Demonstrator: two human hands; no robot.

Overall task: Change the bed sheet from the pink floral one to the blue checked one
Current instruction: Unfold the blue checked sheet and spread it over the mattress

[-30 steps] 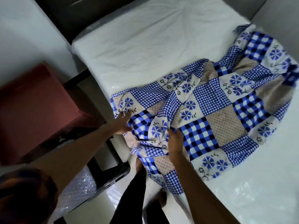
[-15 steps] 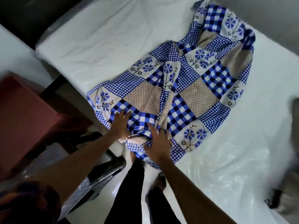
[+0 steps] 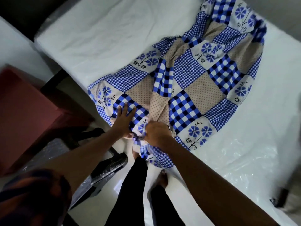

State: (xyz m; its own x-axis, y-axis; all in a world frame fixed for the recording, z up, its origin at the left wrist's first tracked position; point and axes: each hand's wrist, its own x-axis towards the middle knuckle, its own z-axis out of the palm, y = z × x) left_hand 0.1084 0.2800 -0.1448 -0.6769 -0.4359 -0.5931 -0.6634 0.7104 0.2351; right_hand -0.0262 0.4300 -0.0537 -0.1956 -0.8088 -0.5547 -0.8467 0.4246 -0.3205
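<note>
The blue checked sheet (image 3: 192, 82) lies bunched and wrinkled across the bare white mattress (image 3: 104, 35), its near edge hanging over the mattress side. My left hand (image 3: 124, 119) lies flat on a checked patch near that edge, fingers straight and spread. Just to its right, my right hand (image 3: 156, 132) is curled around a gathered fold of the sheet at the mattress edge. No pink floral sheet is in view.
A red-brown piece of furniture (image 3: 27, 111) stands to the left of the bed. A dark mesh chair part (image 3: 107, 168) sits by my legs on the white floor. Clear plastic wrap (image 3: 236, 160) covers the mattress's near right part. A dark headboard (image 3: 21, 13) is at top left.
My right hand went from lying flat on the sheet to gripping a fold at the edge. The left hand stays pressed flat. The view moved closer and slightly right.
</note>
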